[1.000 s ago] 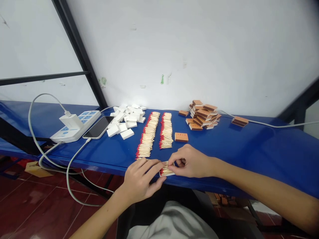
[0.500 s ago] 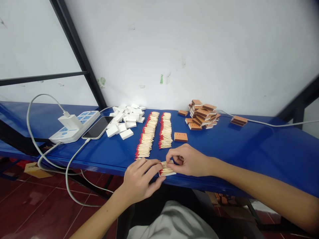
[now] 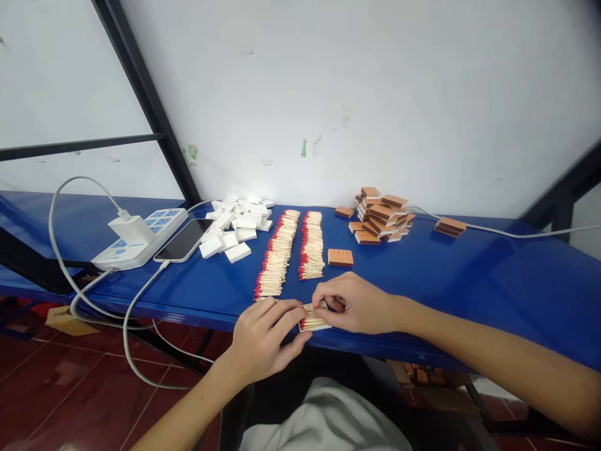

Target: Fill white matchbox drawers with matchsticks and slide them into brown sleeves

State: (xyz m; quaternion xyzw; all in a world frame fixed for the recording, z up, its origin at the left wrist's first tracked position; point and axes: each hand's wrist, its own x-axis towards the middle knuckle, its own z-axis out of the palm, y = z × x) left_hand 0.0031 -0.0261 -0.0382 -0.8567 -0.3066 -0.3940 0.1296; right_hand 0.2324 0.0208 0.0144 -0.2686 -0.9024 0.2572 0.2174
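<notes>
At the front edge of the table lies a small white matchbox tray (image 3: 315, 327) with red-tipped matches (image 3: 310, 320) in it. My left hand (image 3: 267, 332) grips the tray's left end, thumb at the near side and a fingertip over the match heads. From the right, my right hand (image 3: 354, 304) is closed in a pinch on the matches at the tray's other end; its fingertips partly hide them. Beyond my hands run two rows of loose matches, a longer left row (image 3: 277, 257) and a shorter right row (image 3: 312, 244). One orange matchbox (image 3: 340, 257) lies just past my right hand.
White trays (image 3: 237, 225) are heaped at the back left, beside a phone (image 3: 184, 240) and a power strip (image 3: 141, 241) with looping cables. A pile of orange matchboxes (image 3: 382, 216) stands at the back right. More matchboxes (image 3: 451, 227) lie farther right by a cable. A wall closes off the back.
Both hands stay at the tray in almost the same pose. The tray looks very slightly shifted or tilted; nothing else has visibly moved.
</notes>
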